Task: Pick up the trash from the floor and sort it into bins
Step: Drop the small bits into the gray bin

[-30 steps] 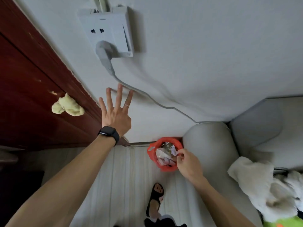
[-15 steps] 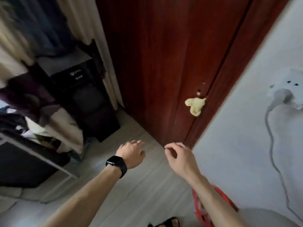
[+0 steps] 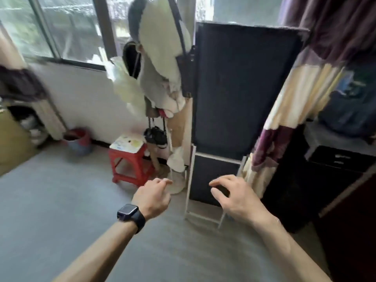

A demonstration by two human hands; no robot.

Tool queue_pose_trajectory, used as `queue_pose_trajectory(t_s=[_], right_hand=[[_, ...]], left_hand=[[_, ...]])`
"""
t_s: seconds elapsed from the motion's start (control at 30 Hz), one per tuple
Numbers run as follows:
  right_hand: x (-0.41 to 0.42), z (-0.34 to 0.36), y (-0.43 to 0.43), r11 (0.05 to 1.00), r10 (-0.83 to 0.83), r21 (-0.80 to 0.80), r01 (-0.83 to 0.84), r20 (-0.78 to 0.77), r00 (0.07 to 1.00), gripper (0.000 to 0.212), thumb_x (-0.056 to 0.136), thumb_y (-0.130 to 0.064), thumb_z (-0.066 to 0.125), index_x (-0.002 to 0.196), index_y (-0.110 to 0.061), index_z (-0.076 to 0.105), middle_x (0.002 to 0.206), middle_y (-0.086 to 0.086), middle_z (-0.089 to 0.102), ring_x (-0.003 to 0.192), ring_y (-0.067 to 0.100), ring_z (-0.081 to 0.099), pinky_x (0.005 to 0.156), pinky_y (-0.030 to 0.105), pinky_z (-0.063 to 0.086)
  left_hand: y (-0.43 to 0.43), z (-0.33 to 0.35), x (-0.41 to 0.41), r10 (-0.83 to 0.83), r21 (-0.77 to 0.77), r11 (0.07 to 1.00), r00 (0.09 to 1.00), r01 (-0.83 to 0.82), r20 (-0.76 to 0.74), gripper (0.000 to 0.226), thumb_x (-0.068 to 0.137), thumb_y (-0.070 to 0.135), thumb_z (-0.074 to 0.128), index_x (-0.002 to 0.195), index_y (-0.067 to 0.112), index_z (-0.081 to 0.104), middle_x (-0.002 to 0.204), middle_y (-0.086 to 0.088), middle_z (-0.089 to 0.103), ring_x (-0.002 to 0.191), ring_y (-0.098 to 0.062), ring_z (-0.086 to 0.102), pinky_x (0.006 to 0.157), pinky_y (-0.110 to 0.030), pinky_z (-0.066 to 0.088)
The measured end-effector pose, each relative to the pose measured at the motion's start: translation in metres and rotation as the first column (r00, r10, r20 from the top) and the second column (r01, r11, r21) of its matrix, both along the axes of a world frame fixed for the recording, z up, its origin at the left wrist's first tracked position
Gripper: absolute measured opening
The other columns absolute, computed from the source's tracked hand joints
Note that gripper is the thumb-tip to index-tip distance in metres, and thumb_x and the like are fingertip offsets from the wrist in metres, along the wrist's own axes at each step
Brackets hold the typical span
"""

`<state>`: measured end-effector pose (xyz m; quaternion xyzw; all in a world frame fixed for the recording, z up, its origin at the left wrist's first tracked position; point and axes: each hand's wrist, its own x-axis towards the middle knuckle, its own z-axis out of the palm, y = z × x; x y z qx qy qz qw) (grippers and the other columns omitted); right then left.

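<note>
Where the fingers stand: on the left hand (image 3: 151, 198) the fingers (image 3: 162, 182) are loosely curled and nothing is held; on the right hand (image 3: 237, 200) the fingers (image 3: 218, 182) are loosely bent and a little spread, also empty.
Wrist: a black watch (image 3: 131, 214) is worn on the left.
Trash: none can be made out on the floor (image 3: 61, 200); the view is blurred, so small scraps could be hidden.
Bin: a red-rimmed bucket (image 3: 78, 141) is seen at the far edge of the floor, below the window (image 3: 67, 27); it is judged a likely bin, though its contents cannot be told.
Obstacles: a red stool (image 3: 130, 161) stands near the far edge, just beside a laden clothes stand (image 3: 162, 78); a dark panel rack (image 3: 242, 88) rises right ahead of the hands.
Risk, missed litter: scraps may be overlooked if the floor is scanned in haste.
Risk, collision: the rack's white frame or the stool could be knocked if a low reach is made unwatched.
Risk, sorting: an item could be dropped in the wrong bin, since only one candidate is in view.
</note>
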<state>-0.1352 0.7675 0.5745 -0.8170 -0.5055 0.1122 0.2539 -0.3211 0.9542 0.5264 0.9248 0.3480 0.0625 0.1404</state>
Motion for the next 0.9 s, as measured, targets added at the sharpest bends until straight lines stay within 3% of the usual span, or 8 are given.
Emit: queue_pose_trajectory(t_s=[0.1,0.27,0.37,0.6,0.9], right_hand=[[-0.044,0.030,0.094,0.984,0.174,0.035,-0.176,0.051,0.983,0.021,0.095,-0.041,0.059,0.113,-0.037,0.069,0.119,-0.018,0.062,0.114,0.004,0.049,0.093,0.009,0.033],[-0.144,0.061,0.270,0.888,0.433,0.110,-0.447,0.130,0.892,0.020,0.092,-0.041,0.063,0.110,-0.039,0.070,0.115,-0.016,0.064,0.111,0.012,0.055,0.100,0.026,0.043],[-0.212,0.075,0.373,0.800,0.544,0.160,-0.578,0.213,0.812,0.020,0.094,-0.036,0.062,0.112,-0.038,0.070,0.119,-0.010,0.065,0.111,0.019,0.055,0.098,0.025,0.041],[-0.341,0.084,0.598,0.606,0.728,0.155,-0.780,0.286,0.623,0.029,0.096,-0.041,0.056,0.123,-0.033,0.064,0.123,-0.006,0.064,0.112,0.021,0.054,0.098,0.030,0.041],[-0.484,0.098,0.855,0.485,0.822,0.139,-0.863,0.266,0.504,0.033,0.096,-0.045,0.054,0.128,-0.038,0.056,0.124,-0.007,0.060,0.111,0.023,0.052,0.099,0.034,0.044]], left_hand=[[0.072,0.029,-0.081,0.210,0.047,0.976,0.975,-0.214,0.075,0.043,0.087,0.045,0.040,0.127,0.038,0.055,0.123,0.009,0.062,0.113,-0.019,0.057,0.089,-0.038,0.051],[0.175,0.074,-0.218,0.494,0.110,0.857,0.863,-0.504,0.107,0.039,0.094,0.039,0.047,0.132,0.034,0.053,0.125,0.004,0.061,0.116,-0.021,0.055,0.091,-0.036,0.049],[0.234,0.089,-0.284,0.608,0.156,0.771,0.786,-0.618,0.111,0.038,0.095,0.038,0.047,0.133,0.034,0.053,0.128,0.004,0.060,0.120,-0.021,0.053,0.093,-0.036,0.047],[0.405,0.114,-0.409,0.778,0.228,0.587,0.619,-0.777,0.108,0.035,0.094,0.038,0.048,0.127,0.036,0.057,0.127,0.007,0.060,0.119,-0.020,0.053,0.096,-0.033,0.045],[0.595,0.137,-0.573,0.903,0.246,0.350,0.395,-0.904,0.167,0.030,0.090,0.037,0.053,0.119,0.036,0.062,0.117,0.004,0.064,0.109,-0.025,0.056,0.091,-0.035,0.048]])
